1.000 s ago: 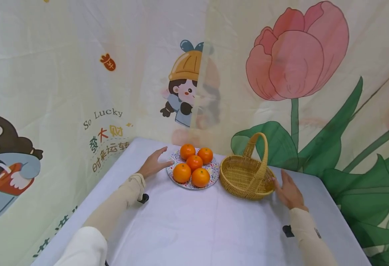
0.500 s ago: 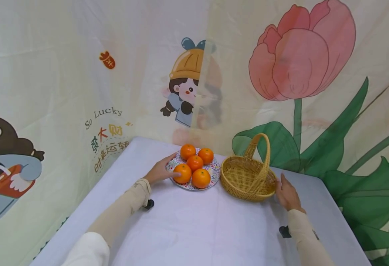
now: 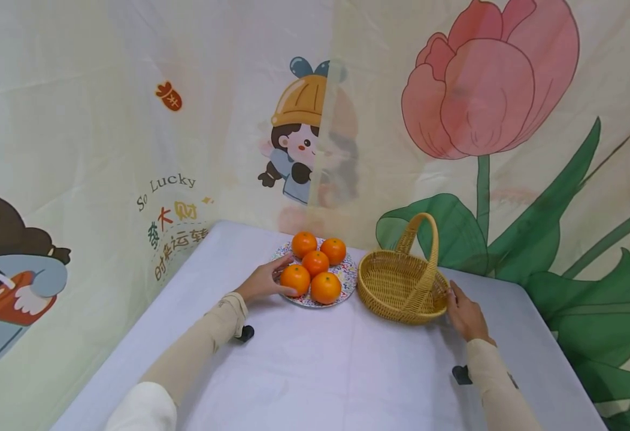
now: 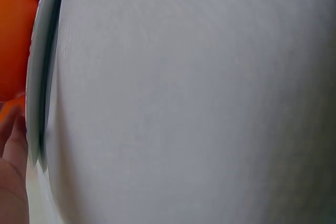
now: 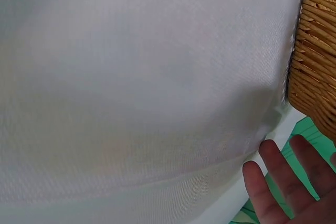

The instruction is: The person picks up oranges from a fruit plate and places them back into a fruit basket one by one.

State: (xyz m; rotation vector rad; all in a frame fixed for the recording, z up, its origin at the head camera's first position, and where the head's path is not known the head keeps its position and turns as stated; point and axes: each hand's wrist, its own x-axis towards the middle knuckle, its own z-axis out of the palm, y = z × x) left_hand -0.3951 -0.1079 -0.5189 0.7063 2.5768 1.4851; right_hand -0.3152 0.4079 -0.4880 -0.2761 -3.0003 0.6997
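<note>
Several oranges lie on a round patterned plate [image 3: 345, 276]. My left hand [image 3: 263, 281] reaches in from the left around the front-left orange [image 3: 295, 280], thumb at its near side and fingers at its far side. Part of that hand [image 4: 13, 166] appears at the left edge of the left wrist view, beside the plate's rim [image 4: 39, 77]. Right of the plate stands an oval wicker basket [image 3: 385, 287] with an arched handle. My right hand [image 3: 467, 314] is at the basket's right rim. Its fingers [image 5: 286, 179] extend fairly straight below the basket's side [image 5: 320, 51] in the right wrist view.
A white cloth covers the table [image 3: 315, 365]. Printed curtains hang close behind and along both sides, with a large tulip [image 3: 487, 96] at right and a cartoon figure [image 3: 299, 137] behind the plate. The basket stands right beside the plate.
The left hand has moved right, from the plate's left edge to around the front-left orange. My right hand has drawn in against the basket's rim. Plate and basket stay in place.
</note>
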